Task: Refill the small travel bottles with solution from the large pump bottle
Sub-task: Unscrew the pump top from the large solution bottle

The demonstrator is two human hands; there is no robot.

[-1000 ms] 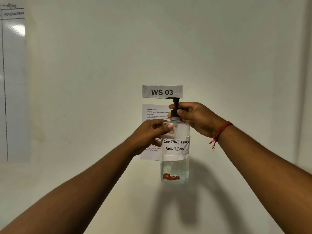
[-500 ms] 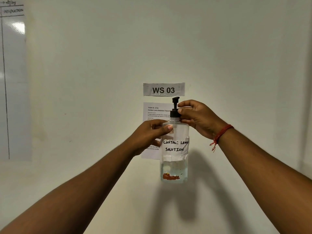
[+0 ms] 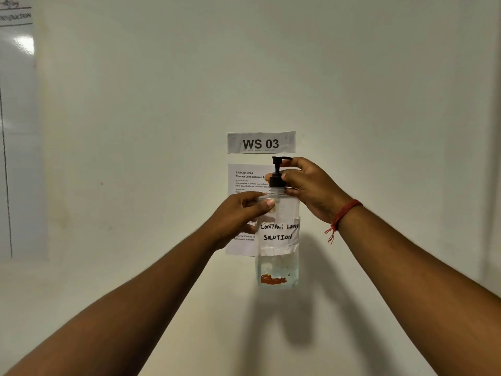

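A clear large pump bottle point(image 3: 279, 256) with a white label reading "CONTACT LENS SOLUTION" is held up in front of a pale wall. A little liquid sits at its bottom. My left hand point(image 3: 238, 215) grips the bottle's shoulder from the left, thumb across the front. My right hand point(image 3: 309, 188) pinches the black pump collar point(image 3: 276, 180) at the neck, fingers curled round it. The pump head points right, partly behind my fingers. No small travel bottles are in view.
A "WS 03" sign point(image 3: 261, 143) and a printed task sheet point(image 3: 244, 185) are stuck on the wall behind the bottle. A whiteboard point(image 3: 16, 131) hangs at the far left. A red thread bracelet point(image 3: 343, 215) circles my right wrist.
The pump head has turned from side-on to pointing right, and my right fingers have shifted round the collar. The bottle and my left hand stay almost where they were.
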